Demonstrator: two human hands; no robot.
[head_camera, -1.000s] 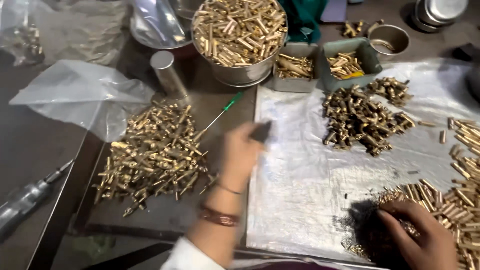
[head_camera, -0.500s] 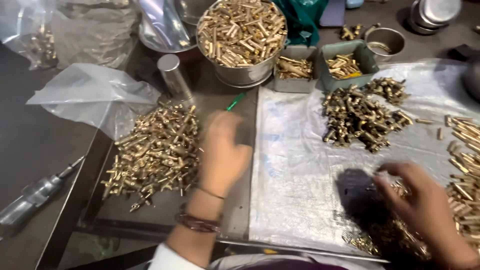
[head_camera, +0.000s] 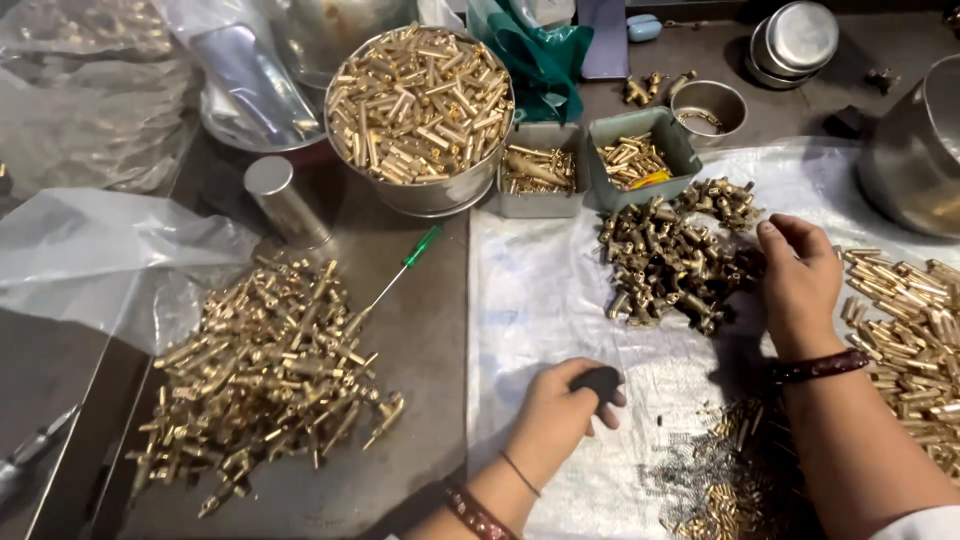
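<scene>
My left hand (head_camera: 556, 414) rests low on the white plastic sheet (head_camera: 545, 290), closed around a small black tool handle (head_camera: 598, 380). My right hand (head_camera: 797, 280) reaches to the right edge of a dark brass parts pile (head_camera: 668, 262), fingers curled on the pieces; I cannot tell if it holds one. A large pile of shiny brass fittings (head_camera: 265, 372) lies on the metal tray left of my left hand. A green-handled screwdriver (head_camera: 408, 262) lies between that pile and the sheet.
A round steel bowl of brass pieces (head_camera: 420, 102) stands at the back, with two small grey bins (head_camera: 541, 170) (head_camera: 636, 160) beside it. A steel cylinder (head_camera: 281, 200) stands left. More brass pieces (head_camera: 910, 335) lie far right, small ones (head_camera: 725, 480) at front. Clear plastic bags (head_camera: 100, 250) cover the left.
My left hand moved from the left brass pile back onto the white sheet, now holding the black handle. My right hand moved from the front right pile up to the dark pile.
</scene>
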